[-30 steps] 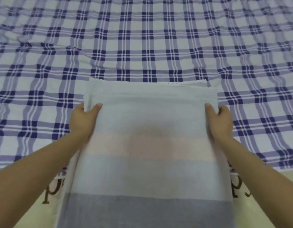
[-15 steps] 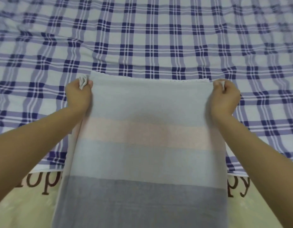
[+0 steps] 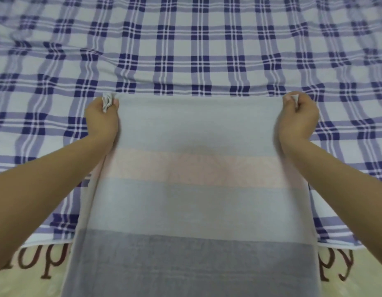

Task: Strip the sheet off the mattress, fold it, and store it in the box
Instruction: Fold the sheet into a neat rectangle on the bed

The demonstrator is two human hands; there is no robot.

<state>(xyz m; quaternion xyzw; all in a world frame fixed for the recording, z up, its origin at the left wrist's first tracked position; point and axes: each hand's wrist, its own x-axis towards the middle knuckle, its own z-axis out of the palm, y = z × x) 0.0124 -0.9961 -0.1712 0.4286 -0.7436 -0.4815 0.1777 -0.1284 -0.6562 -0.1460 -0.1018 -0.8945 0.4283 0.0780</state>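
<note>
A folded sheet (image 3: 194, 189) with pale grey, pink, light blue and dark grey bands stretches from the bottom of the view up to the middle. My left hand (image 3: 102, 118) grips its far left corner, with bunched cloth poking out of the fist. My right hand (image 3: 297, 116) grips the far right corner the same way. The far edge is pulled taut between both fists. No box is in view.
A blue and white plaid cover (image 3: 196, 50) spreads over the whole bed beyond and beside the sheet. Its near edge ends over a cream surface with brown lettering (image 3: 35, 266) at the bottom left and right.
Both hands slid from the sheet's sides up to its far corners and closed into fists on them. The far edge now lies straight and taut.
</note>
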